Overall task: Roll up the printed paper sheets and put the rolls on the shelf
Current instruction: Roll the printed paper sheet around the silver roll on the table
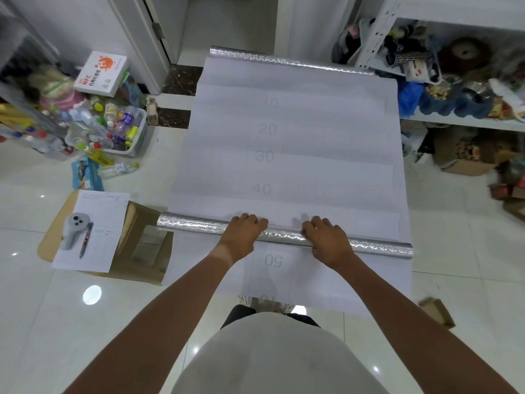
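My left hand (243, 234) and my right hand (326, 240) both lie palm-down on the silver, crinkly foil-backed roll (196, 224), fingers curved over its top and pressing on it; neither closes fully round it. The roll lies crosswise on the long white printed paper sheet (287, 143), which is spread flat on the glossy white tiled floor (34, 322). Grey numbers run up the sheet, 40, 30, 20, 10 beyond the roll, and a 50 on the near side between my forearms. The sheet's far end curls into a second silver roll (284, 60), close to a white door frame (136, 38).

Just left of the near roll's end sits an open brown cardboard box (145, 245), with a white printed page (93, 231) lying on its flap; a grey handheld device (73, 230) and a pen (86, 240) rest on that page. Farther left, a clear plastic bin (139, 137) overflows with empty plastic bottles (93, 123), and a white carton with orange print (100, 73) stands behind it.

On my right, the white metal shelf (460, 123) stands beside the sheet's far corner, its boards crowded with bags, packets and a brown plush toy (466, 54). Below it, cardboard boxes (466, 157) sit on the floor, and a small brown box (437, 311) lies near my right forearm.
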